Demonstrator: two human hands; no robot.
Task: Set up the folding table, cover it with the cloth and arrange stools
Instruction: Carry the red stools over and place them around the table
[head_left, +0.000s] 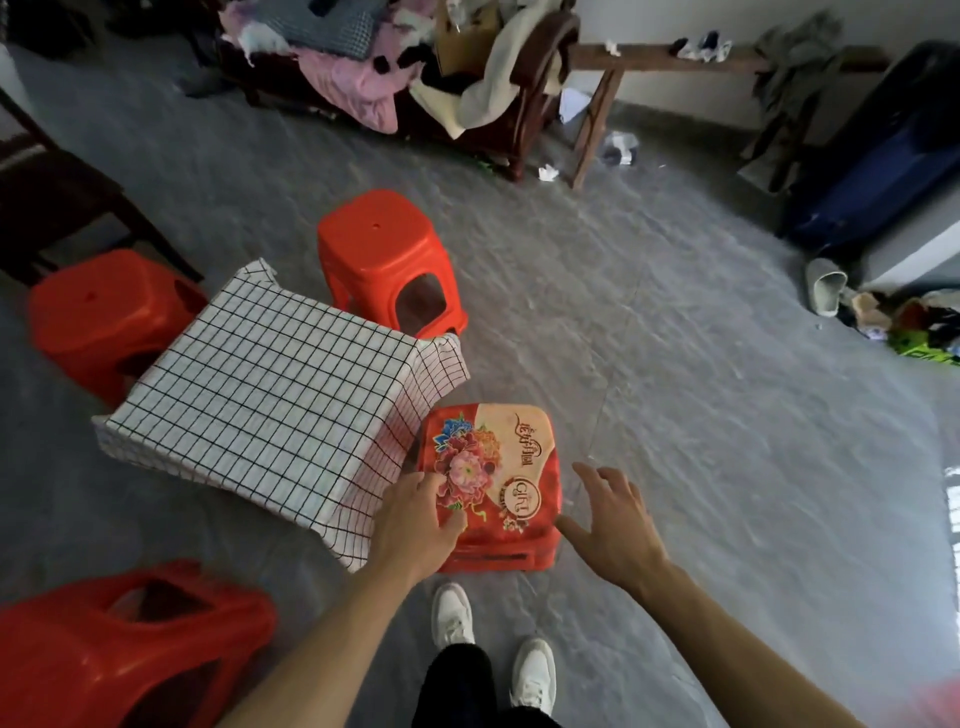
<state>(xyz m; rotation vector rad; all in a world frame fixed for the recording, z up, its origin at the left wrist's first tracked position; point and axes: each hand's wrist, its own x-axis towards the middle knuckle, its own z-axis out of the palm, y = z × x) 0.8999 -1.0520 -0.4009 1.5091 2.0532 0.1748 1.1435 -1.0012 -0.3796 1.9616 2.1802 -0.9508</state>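
cloth (270, 384) on table, stools (387, 254) around

A lived-in room at home, this: clothes heaped on a wooden armchair (524, 93), a slipper (825, 286) on the grey floor (675, 364), a dark suitcase (878, 156) against the wall.

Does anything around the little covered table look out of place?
Yes. The red stool at lower left lies tipped on its side, while the other three stand upright. The checked cloth also bunches at the corners.
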